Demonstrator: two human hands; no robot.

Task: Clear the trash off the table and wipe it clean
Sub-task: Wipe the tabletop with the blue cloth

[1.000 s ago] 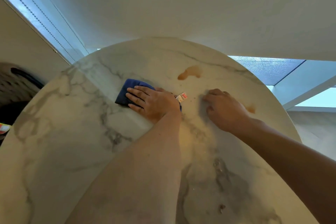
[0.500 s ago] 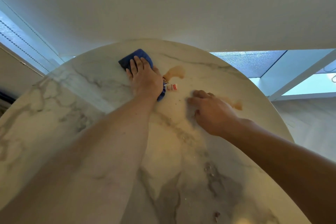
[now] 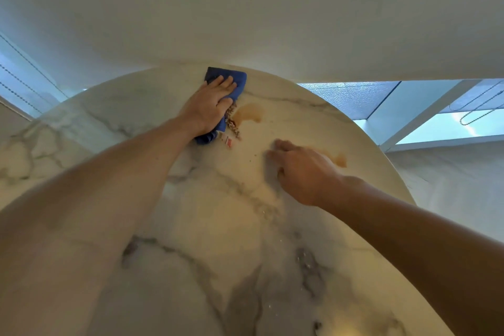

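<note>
Left hand: the left hand [image 3: 211, 106] is laid flat on the blue cloth [image 3: 231, 82], fingers straight, pressing it onto the bench [image 3: 191, 226] near the far rim, at about 12 o'clock on the round top.

Right hand: the right hand [image 3: 302, 172] is rested on the marble toward 2 o'clock, fingers loosely bent; nothing is seen to be held, though the fingertips are partly hidden.

Crumbs: a narrow ridge of brown crumbs [image 3: 233, 123] is gathered just beside the cloth's right edge, its long axis running from 12 toward 6 o'clock. A small red-and-white scrap [image 3: 228, 142] lies at its near end.

Stains: the larger brown stain [image 3: 249, 113] lies immediately at 3 o'clock from the cloth, just beyond the crumb ridge. A smaller brown stain [image 3: 339, 159] shows just past the right hand, partly covered by it.

Key relation: the larger stain and the crumbs are far nearer the left hand than the right; a sweep of the cloth toward 3 o'clock would seem to be called for.

Risk: crumbs could be smeared into the wet stain or pushed over the rim.

Progress: wiping is judged to be underway, with both stains unwiped.
</note>
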